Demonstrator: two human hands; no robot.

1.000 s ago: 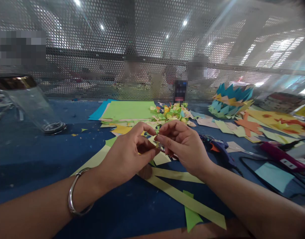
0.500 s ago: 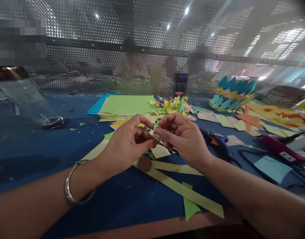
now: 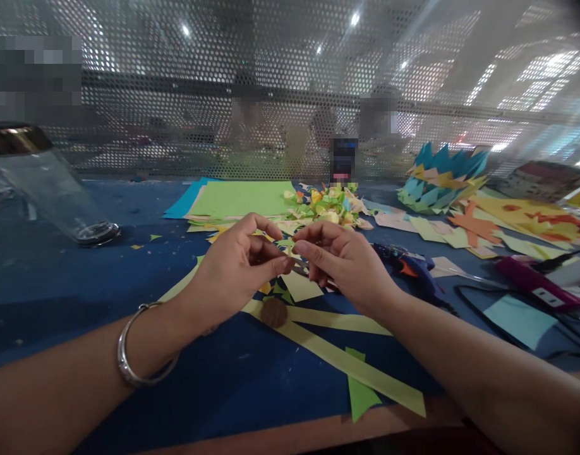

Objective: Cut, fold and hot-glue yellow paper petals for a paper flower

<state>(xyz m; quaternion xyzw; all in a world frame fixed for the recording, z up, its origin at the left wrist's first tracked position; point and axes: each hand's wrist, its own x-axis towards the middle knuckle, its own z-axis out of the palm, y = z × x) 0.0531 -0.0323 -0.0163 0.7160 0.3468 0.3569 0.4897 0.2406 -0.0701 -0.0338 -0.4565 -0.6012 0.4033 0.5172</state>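
The left hand (image 3: 240, 268) and the right hand (image 3: 344, 262) face each other over the blue table (image 3: 271, 392), fingers curled and tips very near, with a narrow gap between them; whether either pinches anything cannot be told, since the pale and dark bits showing in that gap blend with the clutter behind. Below the hands lie two pale yellow strips (image 3: 351, 363), with a round brown disc (image 3: 273, 313) on them near their left ends; the upper strip's right end runs out of sight at the right forearm. The lower strip crosses over a green scrap (image 3: 363, 395), hiding its middle. A brownish bit peeks out under the left wrist, too covered to name. The hands also block part of the loose paper behind them, short of the heap of small folded pieces (image 3: 335, 205) and the stacked sheets (image 3: 245, 197). Beside the right hand, a blue glue gun (image 3: 420, 272) is partly lost in dark tones at its left end. The left edge cuts off the jar's (image 3: 57, 196) lid, and figures beyond the perforated screen (image 3: 199, 126) are blurred or pixelated, as is a dark upright object (image 3: 344, 161) before it
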